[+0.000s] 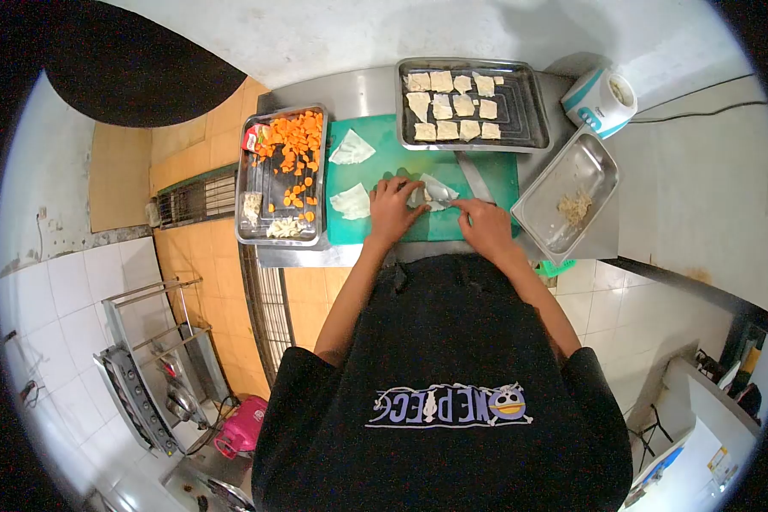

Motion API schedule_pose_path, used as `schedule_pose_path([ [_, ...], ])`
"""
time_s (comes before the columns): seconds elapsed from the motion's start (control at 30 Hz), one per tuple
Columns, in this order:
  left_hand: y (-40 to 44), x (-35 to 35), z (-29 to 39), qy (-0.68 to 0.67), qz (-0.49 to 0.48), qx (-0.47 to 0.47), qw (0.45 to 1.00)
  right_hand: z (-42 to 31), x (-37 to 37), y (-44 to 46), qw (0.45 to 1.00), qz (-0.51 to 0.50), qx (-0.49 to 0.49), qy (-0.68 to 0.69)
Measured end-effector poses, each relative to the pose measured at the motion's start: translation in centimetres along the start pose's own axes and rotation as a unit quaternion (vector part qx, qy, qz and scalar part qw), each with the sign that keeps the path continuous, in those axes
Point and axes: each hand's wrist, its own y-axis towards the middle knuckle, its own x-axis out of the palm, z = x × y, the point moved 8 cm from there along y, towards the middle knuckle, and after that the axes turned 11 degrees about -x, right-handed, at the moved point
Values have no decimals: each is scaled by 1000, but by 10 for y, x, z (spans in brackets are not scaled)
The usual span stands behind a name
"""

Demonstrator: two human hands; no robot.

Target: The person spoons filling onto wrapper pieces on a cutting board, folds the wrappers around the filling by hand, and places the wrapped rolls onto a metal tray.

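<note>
On the green cutting board (478,224), my left hand (391,208) holds the left side of a pale wrapper sheet (439,189), thumb and index finger on either side of it. My right hand (486,227) is closed on a small metal utensil (445,203), its tip at the sheet; fingers partly hide it, so its exact kind is unclear. Two more pale folded wrapper sheets (352,148) lie left of my hands. A wide-bladed knife (474,177) rests on the board beyond my right hand.
The left tray (241,205) holds chopped carrots (294,141), pale chopped pieces and packets. A dark tray (529,107) at the back carries rows of pale squares. At right stand a steel pan (590,166) with shredded filling (574,207) and a white-teal appliance (602,102).
</note>
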Motion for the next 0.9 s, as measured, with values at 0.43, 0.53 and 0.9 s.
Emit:
schedule_pose_path([
  [0.43,-1,1,-1,-8,-2,0,1000,1,-2,-9,995,53,-64,-52],
  [0.53,-2,2,1,5,-10,12,1000,1,-5,-12,996,54,-60,-46],
  [0.9,-32,24,33,156,-63,169,971,15,-37,-17,981,165,36,92],
])
